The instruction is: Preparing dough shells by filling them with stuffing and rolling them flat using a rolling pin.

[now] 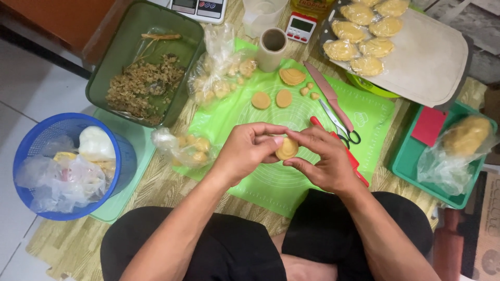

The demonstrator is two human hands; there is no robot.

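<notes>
My left hand [245, 151] and my right hand [324, 156] meet over a green silicone mat [291, 190], and together they pinch a small round piece of yellow dough [287, 149] between their fingertips. Two flat dough discs [261, 100] [284, 98] lie on the mat farther away, next to a folded pastry [292, 76] and a few small dough bits [309, 90].
Scissors [341, 127] and a pink knife [328, 93] lie right of my hands. A green tub with dried filling [143, 86] and a blue waste basket [65, 164] stand left. Shaped pastries under film [362, 39] rest on a board. A bagged dough lump [463, 138] sits in a green tray.
</notes>
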